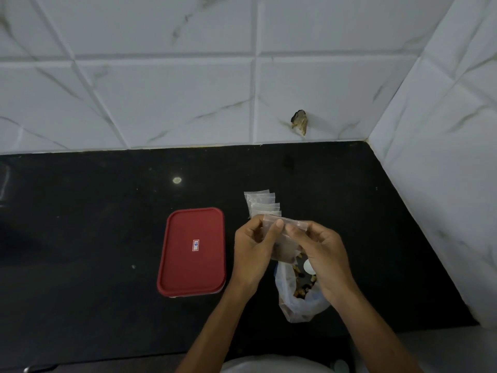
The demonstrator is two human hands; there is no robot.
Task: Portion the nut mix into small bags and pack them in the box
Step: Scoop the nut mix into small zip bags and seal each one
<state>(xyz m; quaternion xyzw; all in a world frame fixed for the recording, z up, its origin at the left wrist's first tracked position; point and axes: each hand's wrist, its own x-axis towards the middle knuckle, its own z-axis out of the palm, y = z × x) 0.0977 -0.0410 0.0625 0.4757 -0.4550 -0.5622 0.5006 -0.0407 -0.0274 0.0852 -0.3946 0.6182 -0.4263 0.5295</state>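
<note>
A small clear bag (284,239) with a dark portion of nut mix in its bottom hangs between my two hands above the counter. My left hand (252,249) pinches its top edge from the left, thumb across the front. My right hand (321,247) pinches the same top edge from the right. Under my right hand lies the large open plastic bag of nut mix (298,294), partly hidden by my wrist. Several empty small bags (262,204) are fanned out just beyond my hands. The box (192,250) sits to the left with its red lid closed.
The black counter (94,238) ends at a white tiled wall behind and another on the right, forming a corner (367,141). A broken spot (300,122) marks the back wall. A pale object (340,366) shows at the bottom edge.
</note>
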